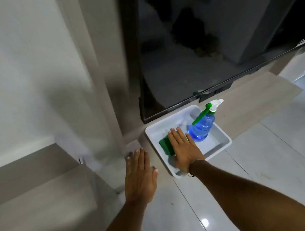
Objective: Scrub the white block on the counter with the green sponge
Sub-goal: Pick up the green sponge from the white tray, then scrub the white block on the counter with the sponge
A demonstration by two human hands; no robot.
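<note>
Right hand point(183, 150) lies palm-down over the green sponge point(166, 146) inside a white plastic tray point(221, 135); its fingers point(175, 134) are extended side by side on top of the sponge, not visibly curled round it, thumb hidden. A blue spray bottle point(203, 127) with a green-and-white trigger lies in the same tray, just right of the hand. Left hand point(140, 176) hovers flat left of the tray, fingers straight and slightly spread, holding nothing; tray sits on the tiled floor point(268, 158) beside a dark glass door point(188, 53); no white block identifiable.
</note>
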